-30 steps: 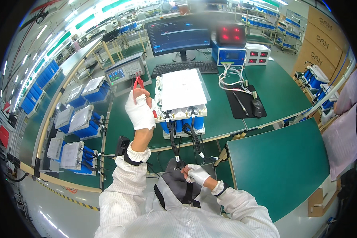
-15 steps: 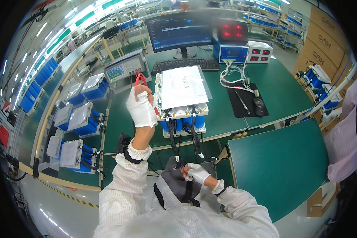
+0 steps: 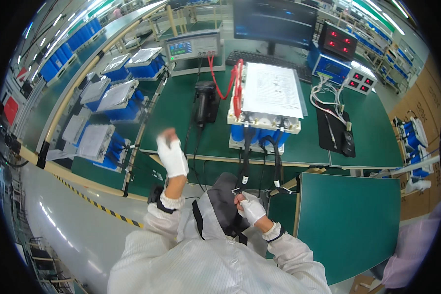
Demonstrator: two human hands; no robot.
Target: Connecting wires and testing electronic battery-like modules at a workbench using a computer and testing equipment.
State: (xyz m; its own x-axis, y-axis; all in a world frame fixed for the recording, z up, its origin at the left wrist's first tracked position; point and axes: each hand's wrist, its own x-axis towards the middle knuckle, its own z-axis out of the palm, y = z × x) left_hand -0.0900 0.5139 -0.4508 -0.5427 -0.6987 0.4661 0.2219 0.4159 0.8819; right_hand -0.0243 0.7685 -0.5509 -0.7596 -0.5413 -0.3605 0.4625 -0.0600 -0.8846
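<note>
A battery pack with blue cells (image 3: 257,133) and a white top frame stands on the green bench in front of me. Papers (image 3: 273,90) lie over its top. Red test clips (image 3: 237,95) sit along its left edge, untouched by either hand. My left hand (image 3: 172,158), in a white fingerless glove, hangs free by the bench's front edge; its fingers look apart and hold nothing, though their tips are blurred. Black cable bundles (image 3: 248,149) drop from the pack's front. Below the left bundle my right hand (image 3: 252,209), gloved alike, pinches its connector end, partly hidden by the fingers.
A bench meter (image 3: 193,49) and a black handheld scanner (image 3: 203,105) stand left of the pack. Behind are a monitor (image 3: 275,22) and keyboard; at right, a blue instrument (image 3: 328,66) and a mouse (image 3: 347,142). More packs (image 3: 95,143) line the left rack. A green side table (image 3: 348,220) stands right.
My left hand has let go of the red clip and come down leftward, away from the pack. My right hand stays low by the cable end. The view has swung left.
</note>
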